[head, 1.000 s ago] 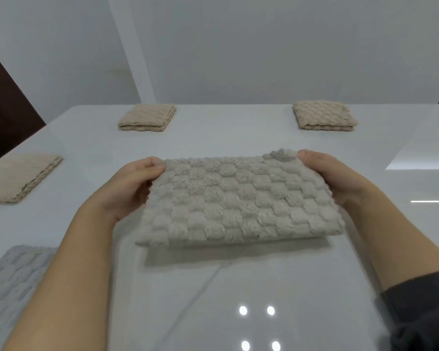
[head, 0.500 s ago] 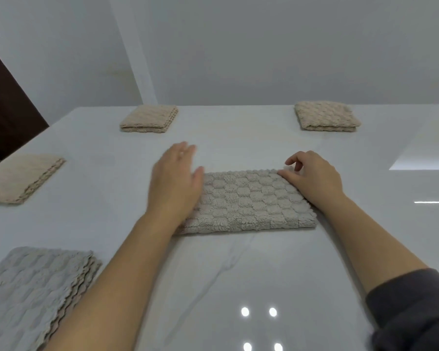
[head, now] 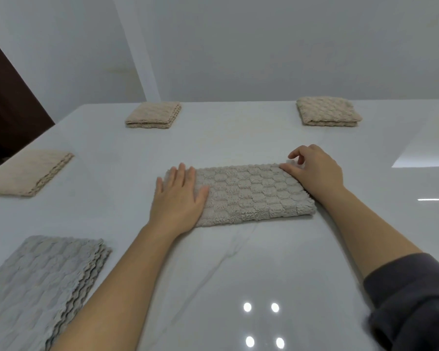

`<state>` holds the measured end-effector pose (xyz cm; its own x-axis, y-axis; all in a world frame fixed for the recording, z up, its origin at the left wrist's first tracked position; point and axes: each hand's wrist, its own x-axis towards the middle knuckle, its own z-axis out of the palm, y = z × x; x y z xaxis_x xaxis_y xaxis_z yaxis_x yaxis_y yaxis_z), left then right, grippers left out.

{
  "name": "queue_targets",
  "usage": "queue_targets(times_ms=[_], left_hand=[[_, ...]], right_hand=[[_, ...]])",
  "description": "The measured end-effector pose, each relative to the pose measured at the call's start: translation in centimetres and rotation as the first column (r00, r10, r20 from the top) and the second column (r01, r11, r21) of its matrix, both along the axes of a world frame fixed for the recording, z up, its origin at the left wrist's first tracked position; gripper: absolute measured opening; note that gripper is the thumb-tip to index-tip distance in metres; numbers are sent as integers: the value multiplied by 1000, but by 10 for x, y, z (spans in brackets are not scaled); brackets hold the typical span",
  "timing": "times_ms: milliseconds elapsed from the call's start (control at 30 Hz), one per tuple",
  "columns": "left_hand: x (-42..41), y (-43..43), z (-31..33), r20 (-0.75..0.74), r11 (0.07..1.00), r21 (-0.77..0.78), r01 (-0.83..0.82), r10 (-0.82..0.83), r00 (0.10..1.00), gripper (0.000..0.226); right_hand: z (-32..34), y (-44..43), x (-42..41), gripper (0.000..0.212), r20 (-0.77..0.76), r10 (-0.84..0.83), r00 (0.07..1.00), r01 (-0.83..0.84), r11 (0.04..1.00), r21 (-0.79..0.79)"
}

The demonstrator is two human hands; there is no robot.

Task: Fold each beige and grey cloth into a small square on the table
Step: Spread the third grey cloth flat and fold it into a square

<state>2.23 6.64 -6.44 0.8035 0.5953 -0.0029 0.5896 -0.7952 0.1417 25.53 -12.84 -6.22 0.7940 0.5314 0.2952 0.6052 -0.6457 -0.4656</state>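
Head view: the folded cloth (head: pixel 251 193) was laid flat as a rectangle at the centre of the surface (head: pixel 264 262). The left grip (head: pixel 178 196) was pressed flat, fingers straight, on its left end. The right grip (head: pixel 314 171) was rested on its right end, fingers curled at the far corner; whether that corner was pinched could not be told. A grey stack (head: pixel 36 287) was placed at the near left corner.

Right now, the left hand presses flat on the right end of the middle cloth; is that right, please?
Not quite: the head view shows the left hand pressing flat on the left end of the middle cloth.
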Motion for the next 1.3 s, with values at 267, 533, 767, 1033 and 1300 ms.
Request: queue_targets(times_ms=[267,533,767,1033,1300], left_hand=[[-19,10,-1,-12,996,-20,-90,90,996,67],[-20,11,-2,39,993,-63,-95,97,994,66],[-21,11,-1,41,992,-79,-94,98,994,64],[-18,12,-2,39,992,-68,-102,105,994,62],[-19,9,-1,47,993,-73,-98,101,994,61]], right_hand=[[9,0,1,33,-127,-19,992,13,999,-50],[45,52,-78,45,172,-24,985,32,999,-42],[17,118,-152,45,148,200,969,-180,974,-138],[-6,118,-150,48,83,197,977,-174,960,-220],[-6,95,-130,50,123,173,977,-138,958,-250]])
